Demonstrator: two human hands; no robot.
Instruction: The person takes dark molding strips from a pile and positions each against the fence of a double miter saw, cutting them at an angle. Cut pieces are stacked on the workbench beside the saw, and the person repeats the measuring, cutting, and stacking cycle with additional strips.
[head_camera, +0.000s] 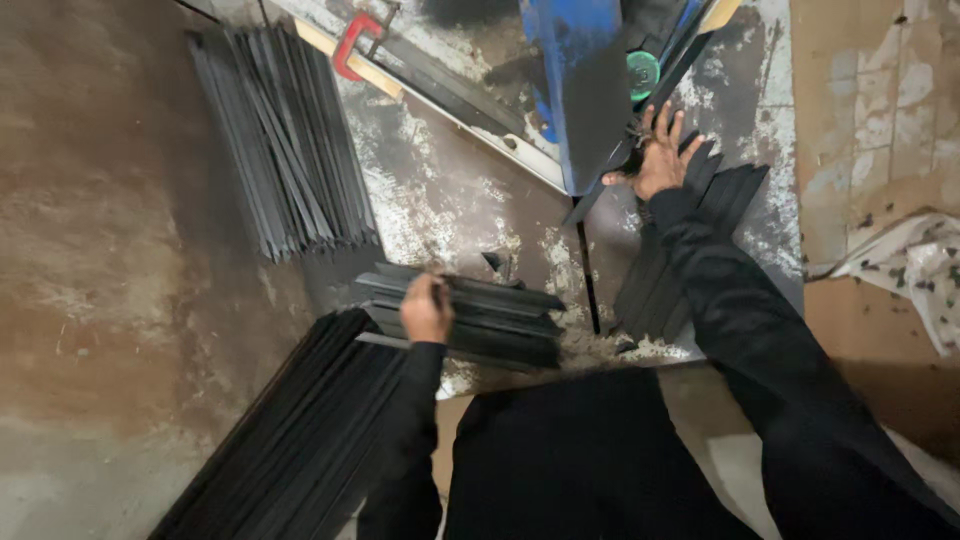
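Note:
My left hand (427, 310) rests closed on a stack of short dark metal angle pieces (490, 318) lying on the worn metal table (440, 200). My right hand (660, 160) reaches far forward and grips a long dark metal strip (640, 110) where it passes under the blue cutting machine (580, 80). Beneath that wrist lies another pile of dark flat pieces (690, 240). Both arms are in black sleeves.
A bundle of long dark bars (285, 140) lies at the table's upper left. More long bars (300, 440) lean off the table at lower left. A red clamp (352, 40) holds a wooden strip at the back. Crumpled paper (915, 265) lies on the floor, right.

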